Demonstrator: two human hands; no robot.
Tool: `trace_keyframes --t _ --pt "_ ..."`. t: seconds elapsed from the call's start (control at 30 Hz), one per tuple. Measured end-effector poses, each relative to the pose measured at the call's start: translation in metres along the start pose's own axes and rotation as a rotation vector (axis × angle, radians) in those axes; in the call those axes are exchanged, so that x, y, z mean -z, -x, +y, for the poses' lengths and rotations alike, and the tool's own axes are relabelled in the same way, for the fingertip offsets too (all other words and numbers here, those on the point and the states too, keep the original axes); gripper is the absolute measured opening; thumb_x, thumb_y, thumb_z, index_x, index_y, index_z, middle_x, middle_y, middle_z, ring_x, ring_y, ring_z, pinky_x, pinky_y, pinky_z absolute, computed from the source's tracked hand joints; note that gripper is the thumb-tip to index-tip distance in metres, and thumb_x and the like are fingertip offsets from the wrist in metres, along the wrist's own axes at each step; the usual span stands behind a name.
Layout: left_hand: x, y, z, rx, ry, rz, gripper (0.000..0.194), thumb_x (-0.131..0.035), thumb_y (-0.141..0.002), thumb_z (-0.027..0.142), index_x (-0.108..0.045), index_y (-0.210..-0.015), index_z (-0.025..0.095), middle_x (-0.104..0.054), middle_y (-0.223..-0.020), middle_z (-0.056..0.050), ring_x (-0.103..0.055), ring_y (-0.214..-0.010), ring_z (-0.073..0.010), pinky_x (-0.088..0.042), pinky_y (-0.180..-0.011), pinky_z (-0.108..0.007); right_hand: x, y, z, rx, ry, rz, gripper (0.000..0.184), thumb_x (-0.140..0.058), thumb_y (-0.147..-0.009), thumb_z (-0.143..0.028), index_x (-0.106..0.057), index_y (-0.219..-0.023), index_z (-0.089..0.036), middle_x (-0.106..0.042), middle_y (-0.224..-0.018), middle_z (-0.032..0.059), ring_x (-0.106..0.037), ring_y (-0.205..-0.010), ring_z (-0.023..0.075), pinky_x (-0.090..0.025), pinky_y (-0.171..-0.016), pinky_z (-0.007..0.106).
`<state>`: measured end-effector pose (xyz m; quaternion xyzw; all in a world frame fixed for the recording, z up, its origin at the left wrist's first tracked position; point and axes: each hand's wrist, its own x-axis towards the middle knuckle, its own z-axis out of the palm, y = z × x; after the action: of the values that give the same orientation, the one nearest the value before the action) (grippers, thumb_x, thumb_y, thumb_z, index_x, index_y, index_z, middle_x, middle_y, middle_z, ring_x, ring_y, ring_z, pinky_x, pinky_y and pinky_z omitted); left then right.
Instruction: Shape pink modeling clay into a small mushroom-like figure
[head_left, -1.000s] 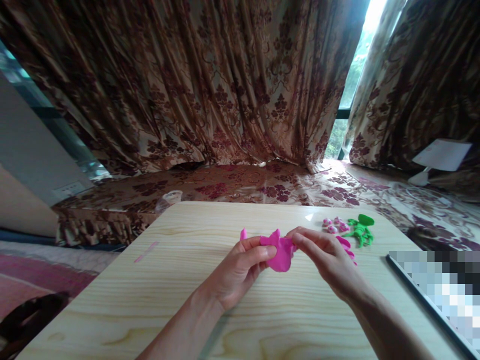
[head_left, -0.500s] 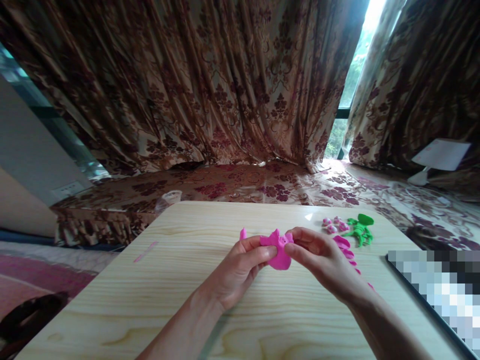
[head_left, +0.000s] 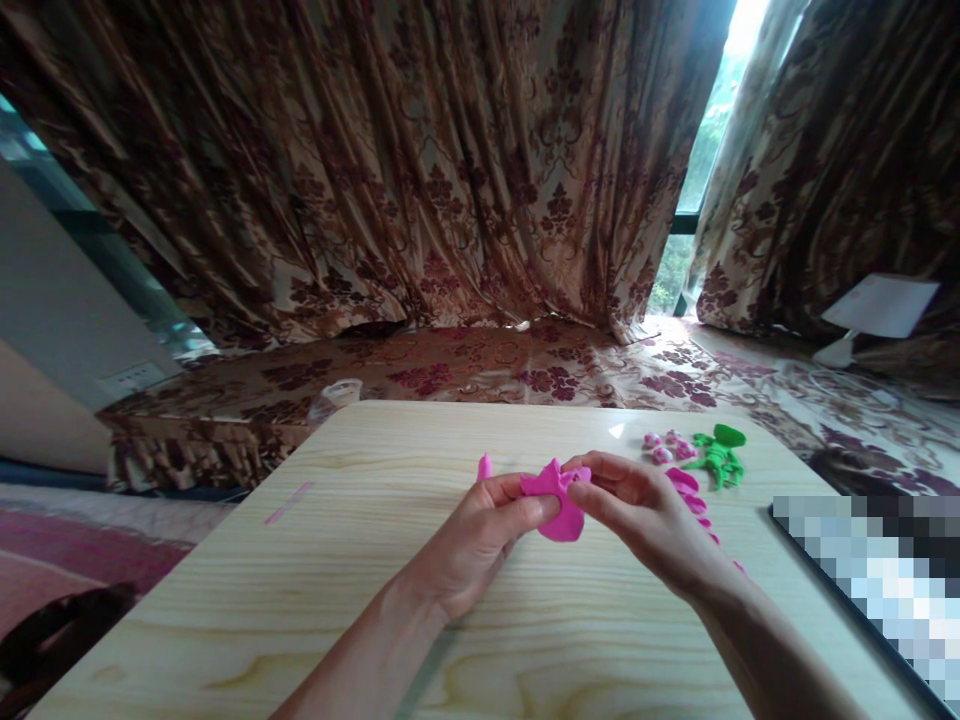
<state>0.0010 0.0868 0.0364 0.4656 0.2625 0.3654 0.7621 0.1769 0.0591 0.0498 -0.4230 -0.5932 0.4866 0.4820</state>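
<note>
1. One pink piece, thin with a ragged upper edge, is held up between both hands, above the table.
2. The left hand is closed in a pinch on its left side, thumb on the near face, fingers curled behind.
3. The right hand has thumb and fingertips nearly together at its upper right edge; whether they grip or only press, I cannot tell.
4. A pink stub shows just beyond the left fingers; I cannot tell what it joins.
5. Pink ovals lie in a row by the right hand, partly hidden by it.
6. Beyond them sit pink-and-white balls, just beside a green figure.
7. A pink strip lies well to the left.
8. Behind the table hang patterned curtains; a lamp stands far right.
</note>
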Motion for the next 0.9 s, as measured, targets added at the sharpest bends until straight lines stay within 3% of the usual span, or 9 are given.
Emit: trace_keyframes --t 0.2,0.43,0.6,0.8,0.9 --pt "0.001 0.000 -0.001 -0.007 -0.009 0.005 0.018 -0.067 -0.079 0.018 -0.074 -0.095 0.016 -0.071 -0.084 -0.004 -0.056 -0.086 -0.0142 -0.037 -0.084 -0.026 -0.001 0.001 -0.003 0.051 0.037 -0.007 0.012 -0.064 -0.082 -0.026 -0.063 -0.076 -0.015 -0.060 -0.071 -0.0008 -0.053 -0.070 0.0112 -0.042 -0.062 0.022" --pt "0.001 0.000 -0.001 0.009 0.014 0.014 0.019 -0.067 -0.079 0.017 -0.073 -0.096 0.014 -0.070 -0.082 -0.004 -0.054 -0.084 -0.0128 -0.037 -0.081 -0.024 0.000 0.000 -0.003 0.012 0.089 0.036 0.017 -0.059 -0.086 -0.034 -0.064 -0.084 -0.018 -0.063 -0.075 -0.0014 -0.056 -0.071 0.0111 -0.042 -0.063 0.021" --pt "0.002 0.000 -0.002 0.016 0.017 -0.008 0.019 -0.065 -0.080 0.017 -0.073 -0.097 0.014 -0.069 -0.083 -0.004 -0.055 -0.084 -0.0137 -0.038 -0.081 -0.025 0.001 0.001 -0.005 0.031 0.167 0.023 0.022 -0.055 -0.088 -0.035 -0.064 -0.077 -0.018 -0.064 -0.073 -0.0009 -0.058 -0.071 0.0120 -0.043 -0.064 0.022" --pt "0.002 -0.002 -0.001 -0.012 0.171 -0.056 0.022 -0.057 -0.083 0.013 -0.072 -0.100 0.015 -0.070 -0.090 -0.006 -0.058 -0.089 -0.0158 -0.039 -0.087 -0.029 0.011 0.001 -0.007 0.046 0.188 0.058 0.023 -0.051 -0.090 -0.039 -0.067 -0.091 -0.021 -0.067 -0.087 -0.0001 -0.059 -0.092 0.0147 -0.044 -0.080 0.023" --pt "0.002 -0.003 0.000 -0.027 0.257 -0.068 0.024 -0.053 -0.085 0.011 -0.071 -0.100 0.013 -0.070 -0.096 -0.008 -0.058 -0.095 -0.0182 -0.039 -0.091 -0.033 0.012 0.002 -0.006 0.045 0.169 0.026 0.019 -0.054 -0.089 -0.035 -0.066 -0.088 -0.020 -0.066 -0.083 -0.0002 -0.060 -0.084 0.0139 -0.045 -0.076 0.023"
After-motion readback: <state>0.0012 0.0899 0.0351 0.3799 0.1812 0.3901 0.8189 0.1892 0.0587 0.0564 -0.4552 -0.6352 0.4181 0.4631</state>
